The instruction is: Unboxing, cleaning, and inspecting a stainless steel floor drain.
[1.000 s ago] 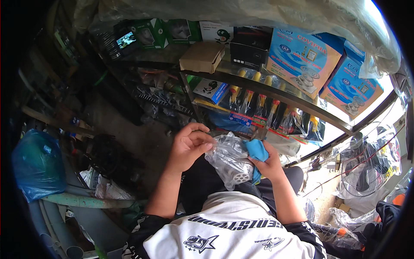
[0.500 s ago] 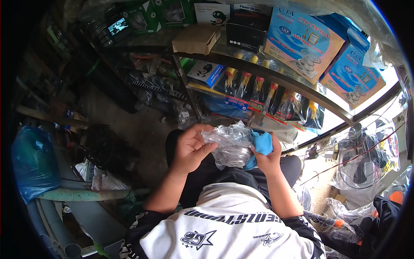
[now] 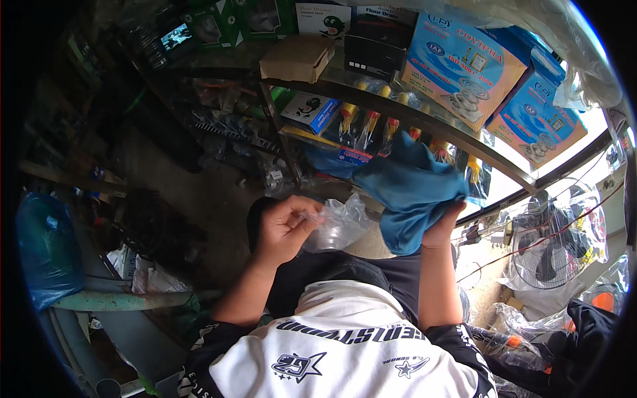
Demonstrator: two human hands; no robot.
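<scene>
My left hand pinches the gathered edge of a clear plastic bag, which hangs above my lap. Inside the bag is a shiny round metal piece; its exact kind is hard to make out through the plastic. To the right, my right hand grips a blue cloth by its lower right side. The cloth is spread out and billowing upward, partly covering the packages on the shelf behind it. Bag and cloth are a short way apart.
Ahead stands a shelf with boxed goods, a brown carton and hanging yellow-and-red-handled tools. A plastic-wrapped fan is at the right. Grey pipes and a blue bag lie left.
The blue cloth, bunched against the bag before, has been drawn off to the right and flung open by my right hand. My left hand still holds the bag, shifted slightly left.
</scene>
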